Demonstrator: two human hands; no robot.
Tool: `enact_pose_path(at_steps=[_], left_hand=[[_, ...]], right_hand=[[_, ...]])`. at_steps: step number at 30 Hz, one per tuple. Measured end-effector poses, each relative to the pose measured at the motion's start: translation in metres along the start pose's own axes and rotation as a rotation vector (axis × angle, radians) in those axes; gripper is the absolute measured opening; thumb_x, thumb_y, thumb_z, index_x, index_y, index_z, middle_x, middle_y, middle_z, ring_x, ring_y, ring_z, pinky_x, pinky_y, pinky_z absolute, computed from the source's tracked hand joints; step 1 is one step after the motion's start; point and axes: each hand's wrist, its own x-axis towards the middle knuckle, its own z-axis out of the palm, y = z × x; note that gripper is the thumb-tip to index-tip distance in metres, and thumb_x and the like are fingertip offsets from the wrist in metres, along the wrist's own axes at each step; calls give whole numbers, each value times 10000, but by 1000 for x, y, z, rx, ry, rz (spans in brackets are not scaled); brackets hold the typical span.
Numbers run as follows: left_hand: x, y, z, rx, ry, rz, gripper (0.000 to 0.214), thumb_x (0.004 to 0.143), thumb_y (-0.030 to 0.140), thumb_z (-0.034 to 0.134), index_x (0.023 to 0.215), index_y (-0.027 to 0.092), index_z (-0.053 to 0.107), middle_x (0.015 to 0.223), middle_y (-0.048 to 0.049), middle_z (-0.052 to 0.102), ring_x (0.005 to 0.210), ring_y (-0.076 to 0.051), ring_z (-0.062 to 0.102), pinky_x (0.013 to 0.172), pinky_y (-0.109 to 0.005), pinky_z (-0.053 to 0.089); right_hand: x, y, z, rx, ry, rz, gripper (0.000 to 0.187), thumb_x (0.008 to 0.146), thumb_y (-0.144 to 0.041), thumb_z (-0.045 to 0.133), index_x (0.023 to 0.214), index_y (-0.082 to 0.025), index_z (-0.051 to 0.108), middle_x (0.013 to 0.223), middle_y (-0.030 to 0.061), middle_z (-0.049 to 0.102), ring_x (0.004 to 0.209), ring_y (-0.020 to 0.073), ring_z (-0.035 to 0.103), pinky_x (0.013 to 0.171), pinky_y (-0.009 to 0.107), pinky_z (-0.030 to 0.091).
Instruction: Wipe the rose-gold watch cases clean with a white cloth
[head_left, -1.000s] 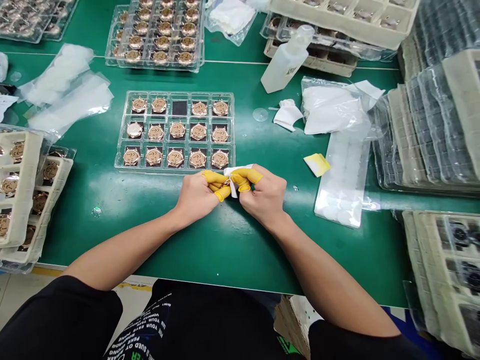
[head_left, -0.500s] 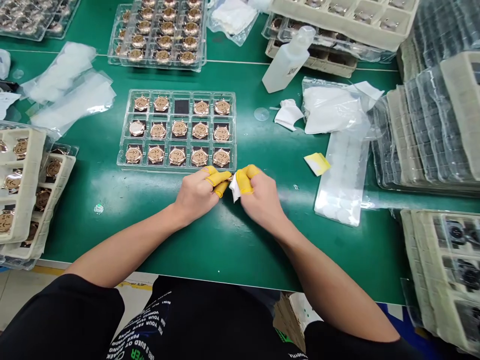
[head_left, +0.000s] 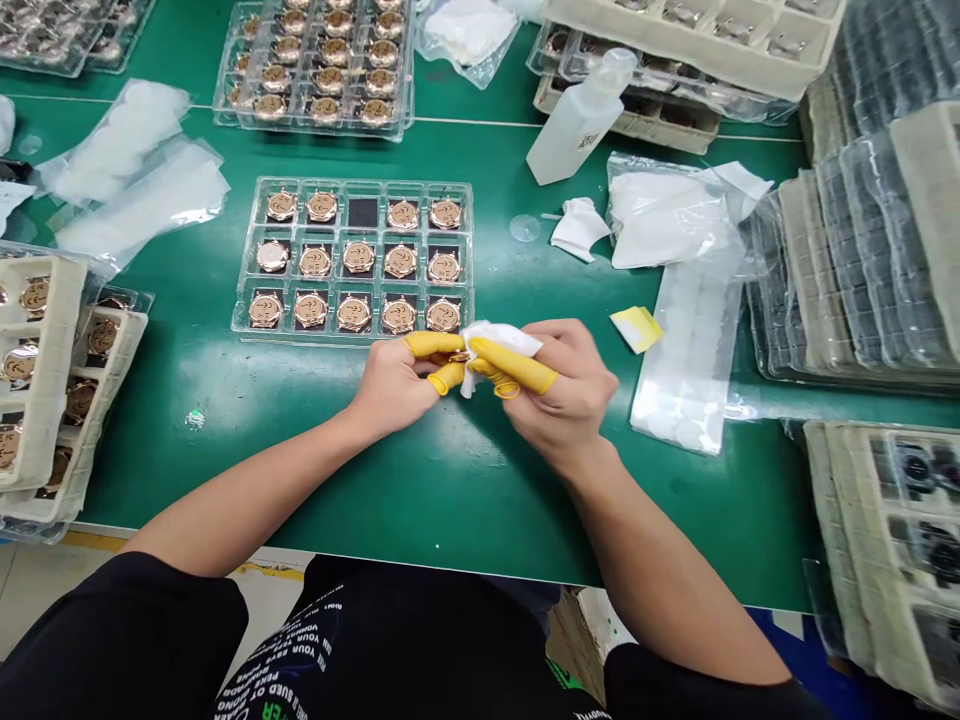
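Yellow finger cots cover several fingertips on both hands. My left hand (head_left: 401, 385) pinches a small gold-coloured watch case (head_left: 459, 356), mostly hidden by fingers and cloth. My right hand (head_left: 559, 385) grips a white wiping cloth (head_left: 499, 338) and presses it against the watch case. Just beyond the hands lies a clear plastic tray (head_left: 244, 300) of gold watch cases, most with their printed backs up. One compartment in its back row shows only a black pad (head_left: 363, 213). A watch case (head_left: 272, 256) at the left of the middle row has a plain, shiny back.
A white squeeze bottle (head_left: 577, 120) stands behind to the right, near a crumpled cloth (head_left: 579, 228) and a bag of white wipes (head_left: 660, 215). A yellow-and-white pad (head_left: 636, 329) lies right of my hands. Stacked trays (head_left: 847, 250) line the right side; more trays (head_left: 56, 400) are at left.
My right hand has turned and opened out to the right, its fingers now stretched over the cloth. More of the white cloth shows around the watch case. My left hand stays nearly in place.
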Motion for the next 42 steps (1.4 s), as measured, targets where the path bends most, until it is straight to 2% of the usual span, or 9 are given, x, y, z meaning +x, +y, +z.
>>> enact_pose_path(at_steps=[5, 9, 15, 23, 28, 30, 34, 37, 42], left_hand=[[-7, 6, -3, 350, 6, 101, 161, 789, 155, 714, 891, 223, 820, 901, -18, 811, 833, -201, 745, 829, -340, 610], [-7, 3, 3, 126, 63, 1, 245, 821, 192, 722, 1046, 224, 813, 1054, -35, 814, 933, -213, 771, 883, -340, 631], [-5, -1, 4, -37, 152, 10, 202, 814, 298, 808, 996, 210, 799, 1047, -48, 805, 964, -206, 770, 930, -345, 639], [1, -7, -2, 85, 147, 158, 149, 823, 261, 796, 970, 236, 796, 1007, -42, 752, 948, -181, 715, 877, -329, 625], [7, -4, -1, -204, 136, 39, 290, 726, 370, 897, 934, 211, 771, 972, -35, 760, 893, -166, 727, 883, -320, 604], [8, -3, 0, -267, 113, 30, 324, 691, 401, 920, 904, 209, 769, 951, -33, 763, 887, -164, 727, 862, -309, 602], [5, -4, 3, -268, 28, 9, 323, 705, 415, 907, 920, 211, 781, 923, -33, 775, 868, -172, 732, 841, -315, 604], [0, -3, 0, -56, -29, 72, 235, 754, 295, 857, 965, 209, 801, 941, -41, 798, 873, -185, 740, 842, -319, 597], [-5, 1, -4, 336, 56, 324, 233, 824, 113, 709, 1011, 210, 809, 940, -39, 819, 825, -170, 753, 784, -294, 589]], right_hand=[[-4, 1, 13, -104, -49, -59, 206, 838, -175, 654, 927, -312, 780, 761, 39, 722, 832, 222, 616, 734, 398, 442], [-6, 10, 12, -144, -34, 18, 226, 806, -159, 635, 904, -302, 779, 744, 44, 695, 823, 229, 604, 723, 390, 433], [-3, 9, 14, -117, -38, 105, 157, 826, -198, 588, 796, -239, 737, 656, 38, 581, 659, 179, 522, 614, 331, 400], [4, -13, 11, 832, -252, 748, 345, 947, -500, 549, 764, -213, 604, 643, -2, 546, 492, 119, 469, 412, 252, 358], [1, -1, -7, 184, -19, 163, 74, 879, -259, 678, 891, -259, 751, 750, 34, 667, 651, 151, 615, 553, 283, 473], [-1, 0, -9, 36, 90, -4, 220, 872, -163, 652, 998, -296, 773, 807, 36, 706, 701, 162, 658, 578, 292, 494], [-1, -6, -1, 71, 122, -81, 357, 887, -96, 613, 1123, -320, 760, 837, 29, 719, 750, 177, 691, 608, 312, 531], [-1, -9, 6, 62, 131, -111, 372, 867, -70, 634, 1141, -295, 744, 806, 23, 702, 753, 172, 669, 627, 312, 519], [-3, -2, 4, -235, 43, -232, 251, 801, -49, 582, 882, -237, 727, 651, 9, 570, 640, 153, 531, 569, 304, 382]])
